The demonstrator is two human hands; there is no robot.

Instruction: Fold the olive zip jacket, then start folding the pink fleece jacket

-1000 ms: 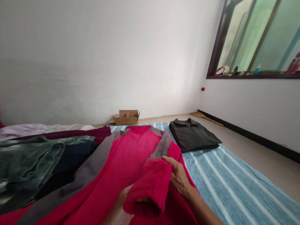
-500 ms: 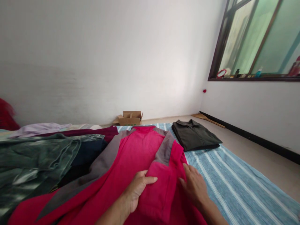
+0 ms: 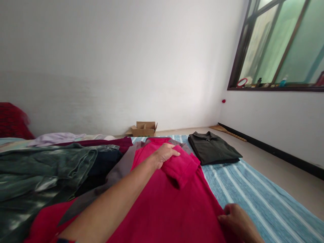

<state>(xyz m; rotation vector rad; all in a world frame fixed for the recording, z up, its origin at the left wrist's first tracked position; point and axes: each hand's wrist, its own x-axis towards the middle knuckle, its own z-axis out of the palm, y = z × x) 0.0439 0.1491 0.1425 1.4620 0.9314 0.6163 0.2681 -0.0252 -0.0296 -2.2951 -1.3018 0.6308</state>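
White walls meet a bare floor on which one blue striped mat is spread, with one dark-framed window high on the right wall. One red jacket with grey shoulder panels lies flat across the near end of the mat, its collar pointing toward the far wall. The left hand reaches over the jacket and rests on the folded-in red sleeve near the shoulder, fingers bent down onto the cloth; whether they pinch it cannot be told. The right hand sits at the jacket's right edge near the hem, fingers curled against the fabric, its grip not clear either. Beyond the jacket, one folded dark jacket lies on the mat, apart from the red one. To the left is a heap of clothes, green, navy and maroon among them. One open cardboard box stands against the far wall.
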